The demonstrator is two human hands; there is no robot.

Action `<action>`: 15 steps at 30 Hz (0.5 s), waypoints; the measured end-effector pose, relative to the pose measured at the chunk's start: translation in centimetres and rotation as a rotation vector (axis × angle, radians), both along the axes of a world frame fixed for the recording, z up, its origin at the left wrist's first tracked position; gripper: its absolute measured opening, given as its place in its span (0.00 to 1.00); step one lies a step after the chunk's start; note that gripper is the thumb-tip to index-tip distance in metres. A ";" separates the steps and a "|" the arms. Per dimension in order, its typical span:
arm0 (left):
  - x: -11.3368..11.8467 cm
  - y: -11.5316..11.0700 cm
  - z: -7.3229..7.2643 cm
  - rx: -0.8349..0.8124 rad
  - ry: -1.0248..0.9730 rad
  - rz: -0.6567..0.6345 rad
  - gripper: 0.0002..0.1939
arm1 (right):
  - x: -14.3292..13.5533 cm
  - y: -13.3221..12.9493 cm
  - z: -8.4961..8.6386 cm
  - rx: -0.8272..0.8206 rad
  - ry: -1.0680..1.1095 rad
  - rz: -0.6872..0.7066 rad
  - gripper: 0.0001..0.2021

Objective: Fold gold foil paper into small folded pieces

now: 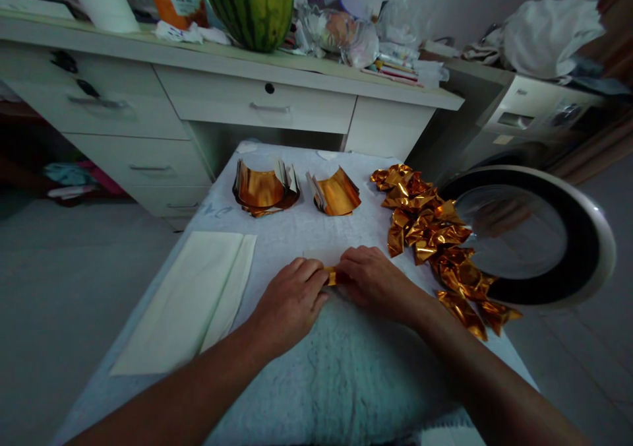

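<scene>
Both my hands meet over the middle of a cloth-covered table [291, 386]. Between them shows a short strip of gold foil paper [332, 276]. My left hand [291, 301] has its fingers closed on the left end of the foil, and my right hand [373, 281] closes on the right end. Most of the foil is hidden under the fingers. Beyond the hands stand two stacks of curved gold foil sheets, a larger left stack [260, 189] and a smaller right stack [339, 192]. To the right lies a pile of folded gold foil pieces [425, 225].
Folded pale sheets [182, 294] lie on the table's left side. Behind is a white desk [257, 103] holding a cut watermelon [250, 10], plastic bags and a paper roll [101, 0]. A washing machine's open round door [603, 235] stands close to the right edge.
</scene>
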State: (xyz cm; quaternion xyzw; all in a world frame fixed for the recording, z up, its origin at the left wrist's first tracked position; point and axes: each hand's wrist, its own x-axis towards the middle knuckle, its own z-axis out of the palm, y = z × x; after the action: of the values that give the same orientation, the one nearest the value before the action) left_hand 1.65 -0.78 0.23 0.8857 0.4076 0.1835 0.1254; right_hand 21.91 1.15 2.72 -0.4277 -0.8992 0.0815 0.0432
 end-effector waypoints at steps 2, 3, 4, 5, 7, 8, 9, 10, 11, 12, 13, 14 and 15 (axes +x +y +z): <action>-0.2 0.2 0.0 0.013 -0.011 0.015 0.10 | -0.1 0.1 -0.1 0.006 0.027 0.012 0.03; -0.3 0.3 0.1 0.027 -0.007 0.020 0.09 | -0.1 0.1 -0.1 0.008 0.047 0.010 0.03; -0.4 0.4 0.1 0.043 0.006 0.025 0.08 | -0.2 0.0 -0.1 0.011 0.071 0.002 0.04; -0.4 0.6 0.2 0.061 0.028 0.034 0.08 | -0.3 0.0 -0.2 0.011 0.096 -0.008 0.04; -0.5 0.7 0.3 0.088 0.081 0.061 0.08 | -0.3 -0.1 -0.6 0.009 0.150 -0.024 0.03; -0.6 0.8 0.2 0.090 0.102 0.080 0.09 | -0.2 -0.1 -0.9 0.009 0.177 -0.028 0.03; -0.7 0.8 0.2 0.085 0.115 0.098 0.10 | -0.1 -0.1 -1.2 0.014 0.205 -0.033 0.03; -0.9 0.8 0.1 0.076 0.116 0.113 0.10 | 0.1 0.0 -1.5 0.024 0.235 -0.040 0.04; -1.0 0.8 0.0 0.068 0.106 0.123 0.10 | 0.2 0.0 -1.8 0.036 0.263 -0.051 0.05; -1.1 0.8 -0.1 0.063 0.083 0.130 0.11 | 0.3 0.1 -2.1 0.058 0.299 -0.068 0.06; -1.3 0.8 -0.2 0.065 0.048 0.135 0.11 | 0.4 0.1 -2.3 0.072 0.329 -0.078 0.07; -1.4 0.8 -0.2 0.077 0.003 0.138 0.12 | 0.5 0.1 -2.5 0.084 0.355 -0.089 0.08; -1.4 0.9 -0.2 0.094 -0.048 0.139 0.12 | 0.5 0.1 -2.6 0.091 0.376 -0.092 0.08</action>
State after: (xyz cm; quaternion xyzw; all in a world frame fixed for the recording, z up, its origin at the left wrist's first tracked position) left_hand 0.20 0.09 0.01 0.8555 0.4559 0.2319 0.0803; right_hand 22.40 1.21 0.17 -0.4431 -0.8576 0.1173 0.2333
